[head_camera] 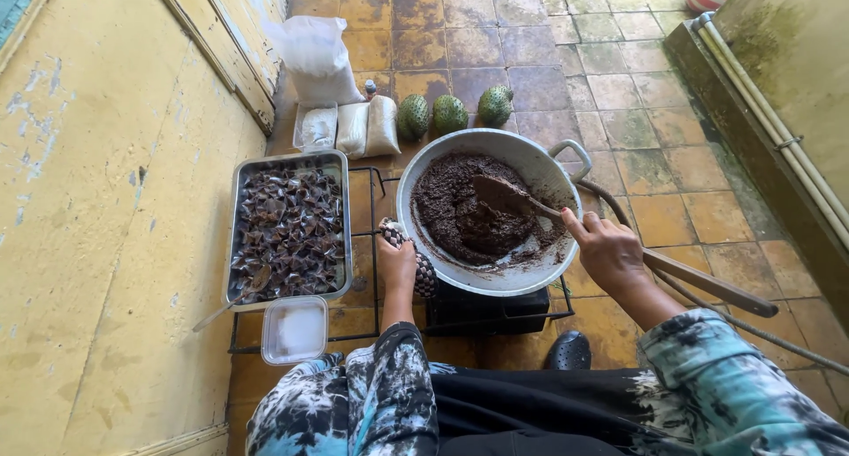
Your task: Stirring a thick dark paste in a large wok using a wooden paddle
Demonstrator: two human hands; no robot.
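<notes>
A large metal wok (531, 160) sits on a black stove, holding a thick dark brown paste (460, 213). My right hand (606, 248) grips the long wooden handle of a spatula (699, 279) whose blade lies in the paste. My left hand (398, 261) holds the wok's near-left rim through a patterned cloth (424, 275).
A metal tray (340, 168) of dark brown husk pieces with a spoon lies left of the wok. A lidded plastic box (294, 329) sits in front of it. Three green spiky fruits (449, 113) and white bags (318, 58) stand beyond, on a tiled floor beside a yellow wall.
</notes>
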